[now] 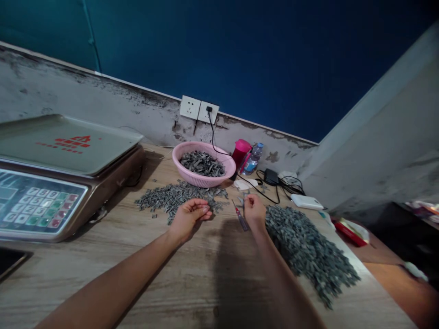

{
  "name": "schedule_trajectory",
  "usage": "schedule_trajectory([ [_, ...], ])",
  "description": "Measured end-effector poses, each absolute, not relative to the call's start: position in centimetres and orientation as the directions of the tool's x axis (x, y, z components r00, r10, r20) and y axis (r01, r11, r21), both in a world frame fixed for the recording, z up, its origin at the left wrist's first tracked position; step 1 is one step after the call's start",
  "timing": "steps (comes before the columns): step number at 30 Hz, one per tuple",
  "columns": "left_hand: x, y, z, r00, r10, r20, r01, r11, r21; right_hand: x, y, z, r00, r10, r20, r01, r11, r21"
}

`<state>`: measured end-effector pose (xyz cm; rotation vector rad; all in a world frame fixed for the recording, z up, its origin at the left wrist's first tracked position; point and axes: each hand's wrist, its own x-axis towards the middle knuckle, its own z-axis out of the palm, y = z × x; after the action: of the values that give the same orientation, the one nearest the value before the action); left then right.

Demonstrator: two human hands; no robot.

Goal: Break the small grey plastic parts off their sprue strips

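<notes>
My left hand (190, 218) is closed in a pinch, thumb against fingers, at the front of a loose pile of small grey pieces (171, 195). Whatever it may hold is too small to make out. To its right, my right hand (254, 211) is closed too, with its fingertips turned inward; a light grey bit shows beside them, but I cannot tell if it is gripped. A small screwdriver (241, 219) lies on the table just left of that hand. Behind the pile, a pink plastic basket (206, 183) holds grey strips (202, 163). A larger heap of grey pieces (305, 246) spreads beside my right forearm.
A weighing scale (68, 183) fills the left side. Behind the hands stand a pink-lidded cup (242, 148) and a water bottle (253, 160). A black adapter (270, 177) with cables and a white device (307, 201) lie right of them. A wall socket (190, 107) is above.
</notes>
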<state>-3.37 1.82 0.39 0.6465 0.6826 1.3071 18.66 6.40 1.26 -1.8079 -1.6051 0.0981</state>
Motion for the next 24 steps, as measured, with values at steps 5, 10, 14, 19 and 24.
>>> schedule_trajectory([
  [5,-2.9,1.3,0.4,0.228,0.962,-0.153,-0.694,0.271,0.667,14.0,2.1,1.9,0.035,0.997,0.074,0.177,0.066,-0.982],
  [10,-2.4,1.0,0.2,0.23,0.96,-0.161,-0.658,0.275,0.701,11.1,-0.3,1.3,-0.046,0.999,0.004,0.0,0.004,-1.0],
  [14,-2.2,0.7,-0.4,0.148,0.989,-0.022,-0.422,0.084,0.903,10.9,-0.5,0.4,-0.072,0.997,-0.01,-0.104,-0.018,-0.994],
  [19,-2.4,0.3,-0.8,0.069,0.92,0.387,0.091,-0.392,0.916,10.5,-1.0,0.5,-0.138,0.987,-0.087,-0.377,-0.134,-0.916],
  [24,-2.5,0.3,-0.8,0.12,0.89,0.439,0.143,-0.453,0.88,10.1,-1.4,0.9,-0.109,0.979,-0.172,-0.469,-0.203,-0.86],
])
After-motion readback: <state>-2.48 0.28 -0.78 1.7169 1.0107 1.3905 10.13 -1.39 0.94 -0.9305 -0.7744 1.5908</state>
